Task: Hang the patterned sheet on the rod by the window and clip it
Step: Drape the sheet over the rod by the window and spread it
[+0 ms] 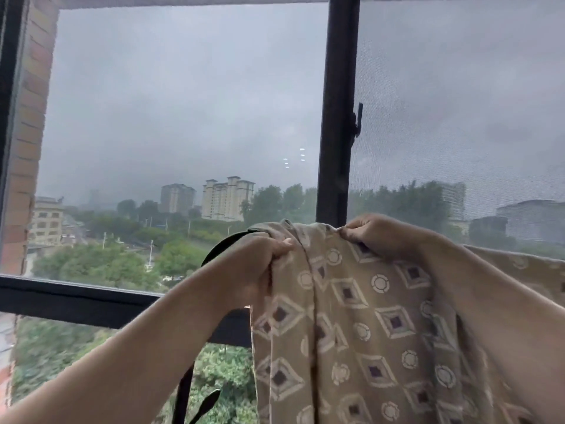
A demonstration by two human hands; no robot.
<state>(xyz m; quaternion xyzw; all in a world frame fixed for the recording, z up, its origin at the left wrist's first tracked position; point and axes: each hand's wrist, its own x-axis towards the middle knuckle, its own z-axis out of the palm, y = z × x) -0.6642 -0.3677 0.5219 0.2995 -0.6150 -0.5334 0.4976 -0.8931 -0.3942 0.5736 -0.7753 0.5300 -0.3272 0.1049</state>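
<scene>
Head view: looking out through a dark-framed window (pixel 337 117) at a grey sky, tower blocks and trees.
Patterned sheet (pixel 351 316): hanging in the lower right of the frame, beige with pale diamonds and rings, top edge bunching between the two hands, cloth falling to the bottom edge and spreading off toward the right edge.
Left hand (pixel 260 264): sitting lower centre, fingers curling round the sheet's upper left edge, thumb pressing on the cloth.
Right hand (pixel 376 234): sitting just right of centre, fingers curling and pinching the sheet's top fold, knuckles facing up.
Black curved piece (pixel 223 243): arching just left of the left hand, partly hiding behind it; identity not telling clearly.
Rod: not showing plainly under the cloth.
Brick wall (pixel 29 133): running down the left edge of the frame.
</scene>
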